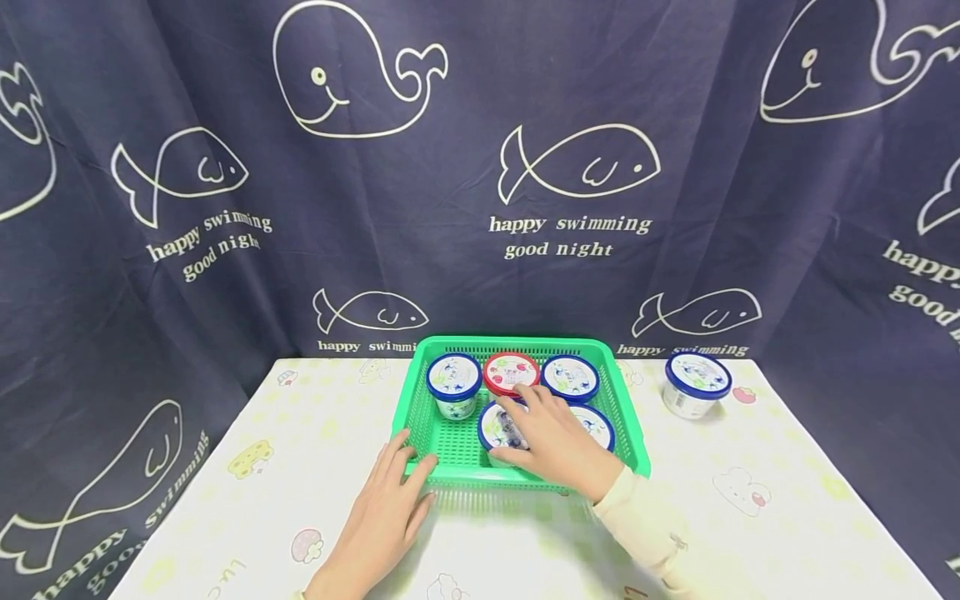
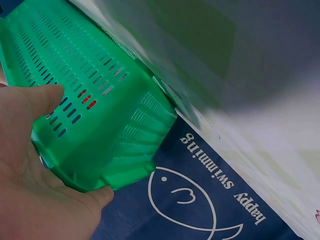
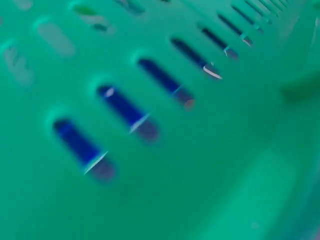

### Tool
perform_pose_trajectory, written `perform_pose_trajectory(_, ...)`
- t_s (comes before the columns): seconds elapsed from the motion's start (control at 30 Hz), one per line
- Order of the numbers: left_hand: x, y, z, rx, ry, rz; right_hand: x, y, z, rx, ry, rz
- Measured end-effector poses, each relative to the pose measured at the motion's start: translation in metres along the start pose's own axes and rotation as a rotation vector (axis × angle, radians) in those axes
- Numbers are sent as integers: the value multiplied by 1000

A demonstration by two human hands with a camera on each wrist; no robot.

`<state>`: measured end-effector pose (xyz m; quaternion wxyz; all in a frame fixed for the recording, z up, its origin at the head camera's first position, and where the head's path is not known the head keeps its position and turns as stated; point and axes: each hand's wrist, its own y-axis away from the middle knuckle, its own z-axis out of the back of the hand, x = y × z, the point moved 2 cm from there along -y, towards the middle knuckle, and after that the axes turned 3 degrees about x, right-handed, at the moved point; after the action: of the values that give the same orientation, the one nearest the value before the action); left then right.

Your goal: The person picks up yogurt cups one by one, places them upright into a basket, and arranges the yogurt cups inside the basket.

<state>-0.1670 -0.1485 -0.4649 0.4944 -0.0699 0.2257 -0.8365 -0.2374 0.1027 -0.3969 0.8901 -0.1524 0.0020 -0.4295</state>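
A green slotted basket [image 1: 442,473] holds several round lidded tubs. My left hand [image 1: 382,504] grips its front left corner. In the left wrist view the thumb [image 2: 52,97] presses the basket's outer wall [image 2: 100,135], and another fingertip lies at the rim below. Over the front middle tub [image 1: 491,429], which has a blue-rimmed lid, my right hand [image 1: 551,437] holds on, thumb at its near left side and fingers across the lid. To its right, partly hidden by that hand, sits another blue-lidded tub [image 1: 600,425]. The right wrist view shows only the basket wall [image 3: 165,190], with blue behind its slots.
Along the basket's back row stand a blue-lidded tub [image 1: 454,377], a red-lidded tub [image 1: 512,372] and another blue-lidded tub [image 1: 570,377]. One more blue-lidded tub [image 1: 697,385] stands on the patterned tablecloth [image 1: 750,450] at right. A dark printed curtain [image 1: 465,200] hangs behind.
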Motion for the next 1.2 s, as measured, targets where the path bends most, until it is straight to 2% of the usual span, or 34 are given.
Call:
perform_pose_trajectory(0.5,0,0,-1,-2,1,0,-20,12,25,-68,46,-40)
perform_pose_trajectory(1.0,1,0,-1,5,1,5,-62,22,44,-150,26,-114)
perform_pose_trajectory(1.2,1,0,-2,4,-6,1,-80,28,50,-136,18,-167)
